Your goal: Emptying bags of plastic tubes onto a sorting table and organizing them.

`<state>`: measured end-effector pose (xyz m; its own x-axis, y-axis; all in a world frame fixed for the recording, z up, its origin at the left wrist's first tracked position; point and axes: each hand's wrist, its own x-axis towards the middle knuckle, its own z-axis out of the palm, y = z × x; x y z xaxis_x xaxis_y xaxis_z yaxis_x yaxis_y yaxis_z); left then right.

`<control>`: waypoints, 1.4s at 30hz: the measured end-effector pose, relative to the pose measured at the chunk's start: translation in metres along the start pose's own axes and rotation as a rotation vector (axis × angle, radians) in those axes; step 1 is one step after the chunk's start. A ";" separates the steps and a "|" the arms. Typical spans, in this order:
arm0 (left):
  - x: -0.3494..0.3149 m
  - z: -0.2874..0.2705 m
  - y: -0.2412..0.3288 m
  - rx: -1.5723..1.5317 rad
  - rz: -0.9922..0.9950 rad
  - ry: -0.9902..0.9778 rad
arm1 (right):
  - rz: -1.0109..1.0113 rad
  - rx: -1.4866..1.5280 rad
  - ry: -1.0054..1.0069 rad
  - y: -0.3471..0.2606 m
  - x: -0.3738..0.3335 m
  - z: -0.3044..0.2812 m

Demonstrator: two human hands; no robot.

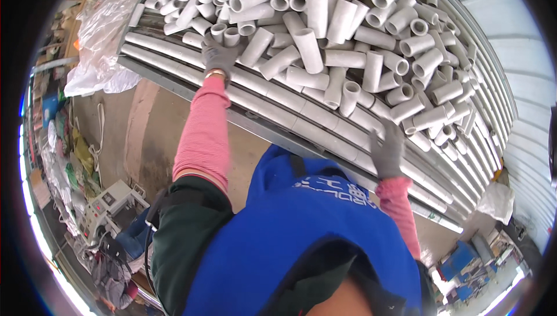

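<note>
A loose heap of short, hollow grey tubes lies across a slatted metal rack. In front of it, more tubes lie end to end in long rows along the near edge. My left hand, in a grey glove, rests over the rows at the left, touching tubes at the heap's edge; its fingers look extended, though partly hidden. Farther right, my gloved right hand lies on the near rows with fingers apart. I see no tube gripped in either hand.
The rack's metal front edge runs close before my blue apron. Clear plastic sheeting hangs at the rack's left end. A pale machine with a control panel stands on the lower left, and a white sack lies at the right.
</note>
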<state>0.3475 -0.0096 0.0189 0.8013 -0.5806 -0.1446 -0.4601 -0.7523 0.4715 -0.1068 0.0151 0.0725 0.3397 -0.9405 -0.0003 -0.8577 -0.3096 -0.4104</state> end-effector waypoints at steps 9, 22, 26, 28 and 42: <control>-0.014 0.010 0.002 -0.207 0.246 -0.106 | -0.095 -0.089 0.034 -0.084 0.067 0.051; -0.083 -0.045 -0.006 0.354 0.750 0.033 | 0.372 1.027 -0.147 0.045 -0.010 -0.058; -0.104 -0.027 -0.011 0.360 0.643 -0.063 | 0.625 1.099 0.028 0.200 -0.075 -0.090; -0.101 -0.026 -0.013 0.355 0.648 -0.123 | 0.769 0.842 -0.115 0.219 -0.082 -0.098; -0.110 -0.039 -0.020 0.750 0.276 -0.301 | 0.824 -0.666 -0.186 0.387 -0.123 -0.084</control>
<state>0.2830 0.0814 0.0592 0.5364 -0.7515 -0.3841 -0.8404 -0.5174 -0.1614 -0.5128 -0.0006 -0.0102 -0.4341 -0.8758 -0.2112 -0.8677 0.3435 0.3593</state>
